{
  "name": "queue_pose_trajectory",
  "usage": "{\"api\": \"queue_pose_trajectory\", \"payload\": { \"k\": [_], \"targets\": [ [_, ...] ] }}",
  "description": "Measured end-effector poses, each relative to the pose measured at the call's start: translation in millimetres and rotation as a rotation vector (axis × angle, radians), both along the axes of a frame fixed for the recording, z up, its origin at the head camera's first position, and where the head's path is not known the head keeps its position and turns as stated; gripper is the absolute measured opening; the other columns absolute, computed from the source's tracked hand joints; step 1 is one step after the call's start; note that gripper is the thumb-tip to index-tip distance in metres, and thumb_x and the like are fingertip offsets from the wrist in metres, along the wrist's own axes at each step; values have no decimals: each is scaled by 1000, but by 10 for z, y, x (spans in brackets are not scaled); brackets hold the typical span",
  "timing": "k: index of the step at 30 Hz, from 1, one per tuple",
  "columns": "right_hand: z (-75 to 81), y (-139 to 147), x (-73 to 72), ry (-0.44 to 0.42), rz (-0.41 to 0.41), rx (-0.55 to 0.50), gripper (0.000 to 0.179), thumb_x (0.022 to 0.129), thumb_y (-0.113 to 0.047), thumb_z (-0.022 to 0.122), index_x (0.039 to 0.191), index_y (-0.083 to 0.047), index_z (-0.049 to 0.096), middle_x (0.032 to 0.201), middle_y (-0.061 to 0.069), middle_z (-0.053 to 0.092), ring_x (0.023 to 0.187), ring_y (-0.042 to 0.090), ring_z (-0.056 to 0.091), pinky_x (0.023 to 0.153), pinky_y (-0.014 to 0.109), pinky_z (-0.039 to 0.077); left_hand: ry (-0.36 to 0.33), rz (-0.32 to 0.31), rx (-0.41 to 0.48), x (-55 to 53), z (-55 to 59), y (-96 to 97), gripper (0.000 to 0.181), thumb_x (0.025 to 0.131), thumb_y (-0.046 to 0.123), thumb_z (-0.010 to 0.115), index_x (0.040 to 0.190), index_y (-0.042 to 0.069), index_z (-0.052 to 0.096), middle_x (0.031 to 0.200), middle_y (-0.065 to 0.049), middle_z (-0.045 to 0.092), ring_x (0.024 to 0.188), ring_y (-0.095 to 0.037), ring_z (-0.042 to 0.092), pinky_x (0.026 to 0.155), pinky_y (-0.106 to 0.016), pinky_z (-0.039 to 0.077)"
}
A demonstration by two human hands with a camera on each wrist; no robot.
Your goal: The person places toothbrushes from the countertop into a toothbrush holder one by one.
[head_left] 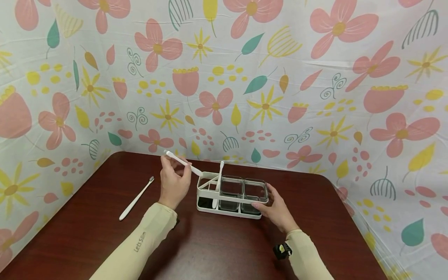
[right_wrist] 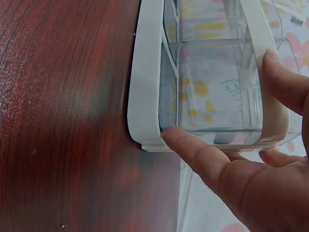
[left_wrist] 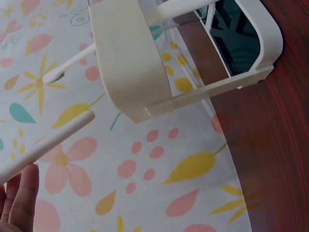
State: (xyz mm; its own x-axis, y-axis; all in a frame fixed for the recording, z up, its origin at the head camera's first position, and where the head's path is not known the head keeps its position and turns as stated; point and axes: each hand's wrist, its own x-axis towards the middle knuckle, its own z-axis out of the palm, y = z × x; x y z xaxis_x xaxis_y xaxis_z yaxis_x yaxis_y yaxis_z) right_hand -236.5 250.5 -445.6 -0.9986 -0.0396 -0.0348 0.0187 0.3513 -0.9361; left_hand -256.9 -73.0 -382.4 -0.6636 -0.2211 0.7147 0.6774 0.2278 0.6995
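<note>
My left hand (head_left: 174, 182) pinches a white toothbrush (head_left: 182, 160) between thumb and fingers, its head up to the left. The rounded handle end (left_wrist: 79, 123) points at the left end of a white toothbrush holder (head_left: 225, 197), overlapping it in the head view. Another white toothbrush (head_left: 221, 173) stands in the holder, head up. Two clear square cups sit in its right part, a left cup (head_left: 231, 186) and a right cup (head_left: 255, 190). My right hand (head_left: 278, 210) grips the holder's right end, with a fingertip (right_wrist: 174, 135) at the lower band.
A third white toothbrush (head_left: 135, 199) lies on the dark wooden table (head_left: 213, 249), left of my left forearm. Behind the table and along its sides hangs a flower-patterned cloth (head_left: 217, 77). A small black device (head_left: 281, 251) is strapped at my right wrist.
</note>
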Motion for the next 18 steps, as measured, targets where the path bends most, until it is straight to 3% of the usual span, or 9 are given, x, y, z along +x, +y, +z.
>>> {"api": "queue_pose_trajectory", "payload": {
  "k": [6,12,18],
  "targets": [
    [3,1,12,0,-1,3,94,87,-19,78,158,-10,17,150,29,34,114,35,57,85,45,54,8,3,6,18,6,82,34,87,-14,59,114,-10,38,98,-20,60,88,-35,67,69,-18,53],
    [5,2,8,-2,3,6,93,88,-17,77,158,-8,15,150,30,34,113,34,58,85,45,54,42,-34,34,35,-12,133,33,88,-12,59,114,-8,39,97,-17,61,86,-32,68,69,-19,54],
    [0,12,5,0,0,4,95,86,-22,79,158,-10,17,149,28,36,107,30,59,84,42,55,63,-64,12,226,175,213,34,86,-19,56,112,-10,37,94,-24,59,83,-42,65,67,-22,54]
  ]
}}
